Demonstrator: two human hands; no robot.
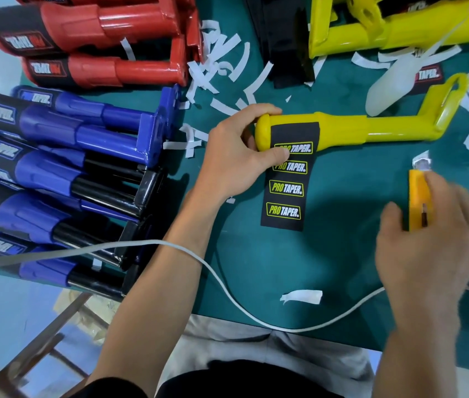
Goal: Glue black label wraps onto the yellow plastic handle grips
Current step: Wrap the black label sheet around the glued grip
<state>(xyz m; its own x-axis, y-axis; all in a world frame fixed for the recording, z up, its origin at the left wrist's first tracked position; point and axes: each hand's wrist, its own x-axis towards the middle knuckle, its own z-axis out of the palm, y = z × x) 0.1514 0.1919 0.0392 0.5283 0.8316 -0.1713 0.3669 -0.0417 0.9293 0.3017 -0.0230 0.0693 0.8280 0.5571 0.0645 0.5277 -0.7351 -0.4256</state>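
Yellow handle grip (339,129) on green table (342,254), centre; long axis left-right, rounded end pointing left, loop end right-far.
Black label wrap (286,188) over grip, its strip running near-far, flat on table.
Left hand (236,156) curled round rounded end, thumb pressing label.
Right hand (428,239) blurred at yellow knife (418,202); its grip cannot be told.

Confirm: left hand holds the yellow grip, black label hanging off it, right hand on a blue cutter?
Not blue: the cutter is yellow, as the head view shows. The rest holds: the left hand holds the yellow grip, the black label hangs off it, and the right hand is on the cutter.
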